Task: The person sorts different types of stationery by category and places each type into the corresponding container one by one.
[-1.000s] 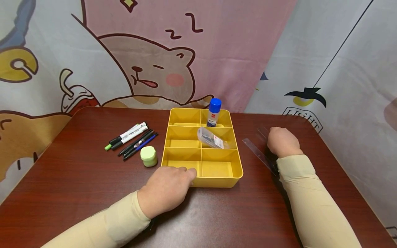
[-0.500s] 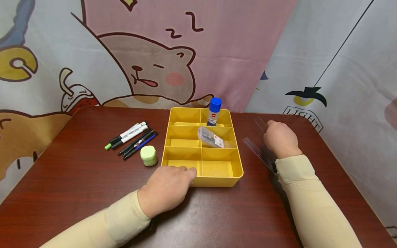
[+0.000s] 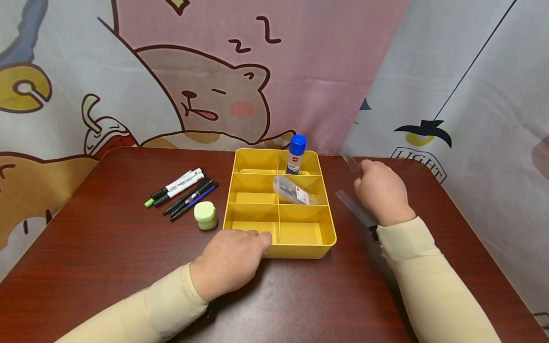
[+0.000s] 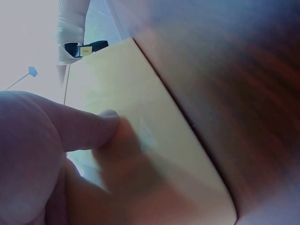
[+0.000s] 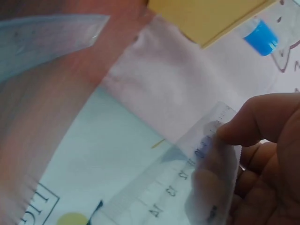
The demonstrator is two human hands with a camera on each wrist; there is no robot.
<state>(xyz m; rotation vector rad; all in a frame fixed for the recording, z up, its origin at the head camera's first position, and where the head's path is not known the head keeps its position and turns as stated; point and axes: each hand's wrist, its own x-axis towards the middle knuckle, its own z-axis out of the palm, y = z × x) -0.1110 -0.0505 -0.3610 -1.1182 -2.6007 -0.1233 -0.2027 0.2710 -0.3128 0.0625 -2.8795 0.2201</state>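
Observation:
My left hand (image 3: pixel 231 262) grips the near wall of a yellow divided organizer box (image 3: pixel 300 251). In the left wrist view its thumb (image 4: pixel 89 126) presses flat against the box's outer face. To the right of the box, my right hand (image 3: pixel 381 193) pinches a clear ruler (image 5: pixel 173 187) between thumb and fingers, its printed numbers showing in the right wrist view. The ruler's far end juts out past the fingers, up and to the left. A second clear strip, like a ruler (image 3: pixel 353 208), lies on the table beneath and left of that hand.
In the box stand a blue-capped glue stick (image 3: pixel 296 155) and a clear plastic case (image 3: pixel 293 190). Left of it sit a light-green lidded pot (image 3: pixel 206 216) and several pens and markers (image 3: pixel 184 188). A printed curtain (image 3: pixel 321 71) hangs behind the table.
My right hand has lifted the ruler and moved a little left and away, toward the back of the table. The left hand and the box have stayed put.

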